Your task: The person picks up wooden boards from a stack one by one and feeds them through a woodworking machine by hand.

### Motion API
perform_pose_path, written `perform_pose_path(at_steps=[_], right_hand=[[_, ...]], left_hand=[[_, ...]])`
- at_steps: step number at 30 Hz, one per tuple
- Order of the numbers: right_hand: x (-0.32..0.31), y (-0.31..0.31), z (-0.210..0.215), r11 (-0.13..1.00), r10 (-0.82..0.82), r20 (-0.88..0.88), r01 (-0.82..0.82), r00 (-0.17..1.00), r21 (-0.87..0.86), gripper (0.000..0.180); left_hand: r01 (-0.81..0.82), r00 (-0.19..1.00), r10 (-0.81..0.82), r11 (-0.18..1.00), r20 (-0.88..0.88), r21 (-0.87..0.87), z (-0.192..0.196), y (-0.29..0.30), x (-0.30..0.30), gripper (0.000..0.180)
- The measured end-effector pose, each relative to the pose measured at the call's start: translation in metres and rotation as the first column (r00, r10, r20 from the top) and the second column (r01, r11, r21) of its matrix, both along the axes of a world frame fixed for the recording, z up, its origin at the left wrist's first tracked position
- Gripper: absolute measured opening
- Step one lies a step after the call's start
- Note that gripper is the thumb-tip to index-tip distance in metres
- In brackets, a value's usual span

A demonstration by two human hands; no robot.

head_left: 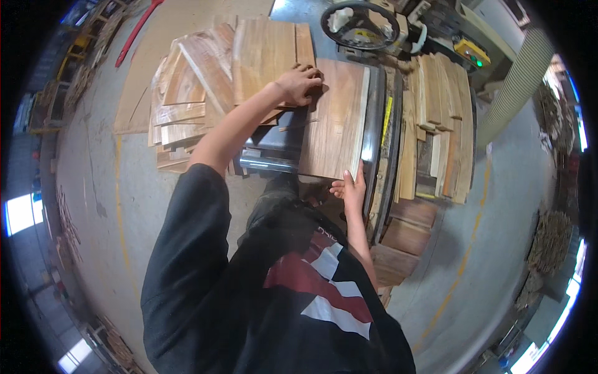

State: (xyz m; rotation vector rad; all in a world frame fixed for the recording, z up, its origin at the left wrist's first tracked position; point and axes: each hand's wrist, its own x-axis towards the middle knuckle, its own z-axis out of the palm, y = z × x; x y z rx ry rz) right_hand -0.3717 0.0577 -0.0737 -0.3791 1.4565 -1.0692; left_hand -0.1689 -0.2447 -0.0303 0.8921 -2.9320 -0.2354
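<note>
Grey floor (90,156) spreads on both sides of the metal table (274,138). Plank piles (265,56) flank the table. On it, one board (336,118) points lengthwise away from the person, bare metal beside its left edge. The left hand (300,84) curls at its far left edge, grip unclear; the right hand (354,192), fingers apart, meets its near right corner.

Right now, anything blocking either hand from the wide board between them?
Nothing visible. The left hand is at the far left edge of the wide board, the right hand at its near right corner; stacked boards lie to its left.
</note>
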Motion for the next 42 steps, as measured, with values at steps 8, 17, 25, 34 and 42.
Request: perform_pose_path(at_steps=[8,17,25,34,42], right_hand=[[0.007,-0.013,0.005,0.989,-0.131,0.035,0.129,0.991,0.074,0.064],[0.004,-0.040,0.002,0.985,-0.149,-0.014,0.150,0.989,0.084,0.062],[0.012,-0.064,0.000,0.977,-0.203,-0.031,0.205,0.979,0.063,0.061],[0.018,-0.091,0.001,0.964,-0.254,-0.021,0.254,0.967,0.071,0.059],[0.015,-0.126,0.005,0.971,-0.232,-0.002,0.232,0.973,0.055,0.061]], left_hand=[[0.194,0.978,-0.187,0.979,-0.097,0.063,0.021,0.009,0.045,0.029],[0.090,0.994,-0.079,0.982,-0.074,0.164,0.015,0.023,0.074,0.036],[0.073,0.997,-0.065,0.982,-0.049,0.174,0.010,0.021,0.074,0.040],[0.067,0.998,-0.064,0.977,-0.020,0.203,0.020,0.026,0.066,0.041],[0.066,0.998,-0.068,0.973,0.000,0.220,0.017,0.022,0.068,0.044]])
